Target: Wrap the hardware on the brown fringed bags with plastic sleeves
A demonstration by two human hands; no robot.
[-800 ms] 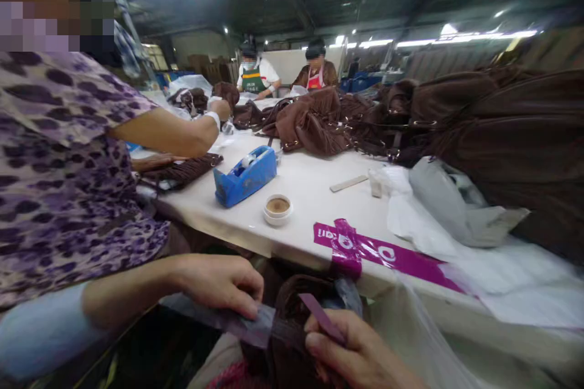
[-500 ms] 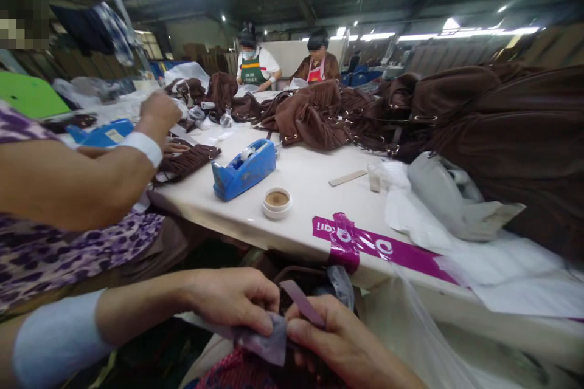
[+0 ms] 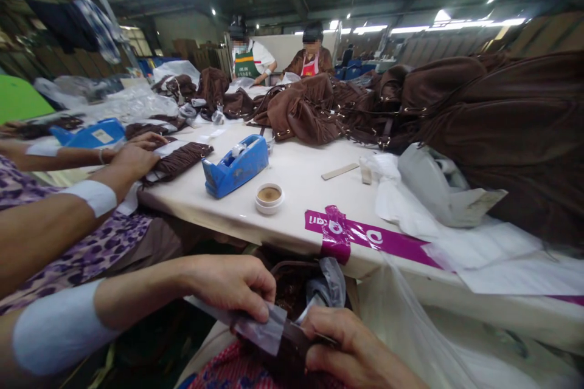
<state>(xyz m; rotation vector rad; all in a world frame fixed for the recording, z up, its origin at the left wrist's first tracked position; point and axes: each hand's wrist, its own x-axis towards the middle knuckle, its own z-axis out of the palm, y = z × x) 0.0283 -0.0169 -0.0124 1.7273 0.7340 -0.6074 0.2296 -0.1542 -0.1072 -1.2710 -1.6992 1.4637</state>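
My left hand (image 3: pixel 230 284) is down in my lap, below the near edge of the white table (image 3: pixel 301 179), with thumb and fingertips pinched on a thin translucent film (image 3: pixel 260 333) that has a faint purplish tint. The film runs from under my left fingers out to the right and drapes over the top of a small dark brown leather piece (image 3: pixel 292 346), touching it. My right hand (image 3: pixel 351 349) comes in from the lower right and is clenched around that same leather piece, thumb on top, fingers wrapped below; most of the piece is hidden inside this grasp, so I cannot tell its full shape. The two hands sit just beside each other, with the film bridging them. Behind them, under the table edge, a dark brown bag (image 3: pixel 292 282) and a crumpled clear plastic bag (image 3: pixel 328 282) hang close to my knuckles. Up on the table, a strip of magenta tape (image 3: pixel 369 240) lies stuck along the near edge, a small round white pot (image 3: pixel 269 197) stands beside a blue tape dispenser (image 3: pixel 235 165), and a heap of brown bags (image 3: pixel 319 112) lies farther back. To my left, a co-worker's hand (image 3: pixel 134 159) rests on a brown ribbed pouch (image 3: pixel 182 158).
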